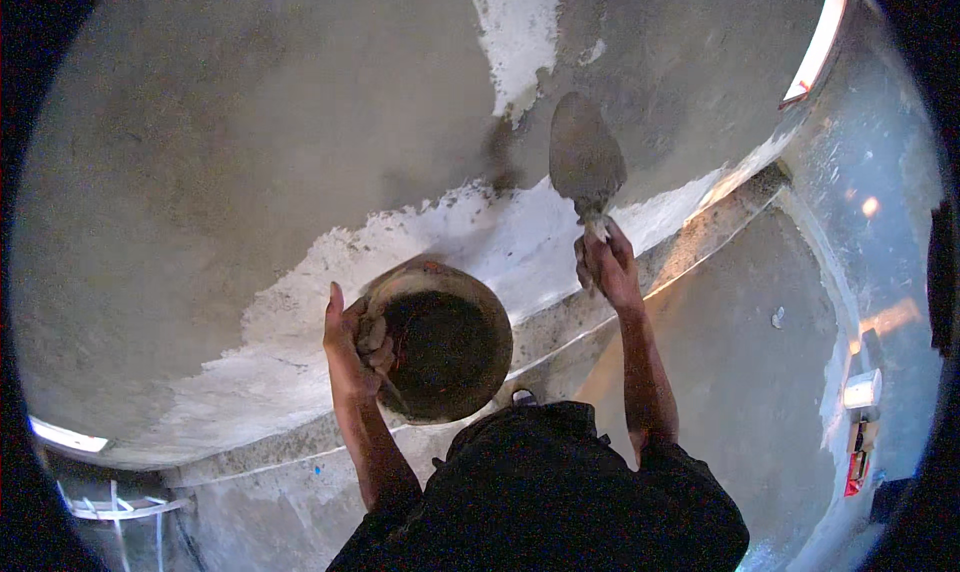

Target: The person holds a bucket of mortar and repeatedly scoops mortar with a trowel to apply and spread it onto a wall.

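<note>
My left hand (358, 347) grips the left rim of a round, dark pan (497, 322), its thumb pointing up. The inside of the pan is deep in shadow, so what it holds is hard to make out. In my right hand (612, 262) is the handle of a trowel (586, 152), the fingers wrapped round it. Its rounded, grey-coated blade points away from me, in front of the wall (250, 122). Whether the blade touches the wall, I cannot tell. Grey plaster covers much of the wall, with a rough white patch (330, 272) low down.
A ledge (720, 212) runs along the foot of the wall. Concrete floor (730, 342) lies to my right, with a small pale scrap (777, 318) on it. A white metal frame (120, 512) stands at the lower left. Several objects, one a white container (862, 389), sit at far right.
</note>
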The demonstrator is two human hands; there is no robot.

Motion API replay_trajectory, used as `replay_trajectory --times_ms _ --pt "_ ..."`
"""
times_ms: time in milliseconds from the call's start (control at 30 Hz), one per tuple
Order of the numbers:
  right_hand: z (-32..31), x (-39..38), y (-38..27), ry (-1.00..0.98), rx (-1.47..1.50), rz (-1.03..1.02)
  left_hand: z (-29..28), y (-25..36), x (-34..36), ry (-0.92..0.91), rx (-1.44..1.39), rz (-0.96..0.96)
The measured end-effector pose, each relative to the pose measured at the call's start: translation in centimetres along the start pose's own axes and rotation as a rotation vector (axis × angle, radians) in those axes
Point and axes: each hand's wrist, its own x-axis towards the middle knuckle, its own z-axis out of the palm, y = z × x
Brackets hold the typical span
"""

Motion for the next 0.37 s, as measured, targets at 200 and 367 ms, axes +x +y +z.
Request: replay_trajectory --times_ms 200,367 --pt "-0.1 5.4 -0.1 0.161 0.01 -0.24 0.0 -0.4 0.1 0.006 -0.085 -0.056" --pt "0.2 6.6 0.6 0.232 -0.164 -0.301 0.1 -0.8 0.3 -0.034 -0.077 -0.019"
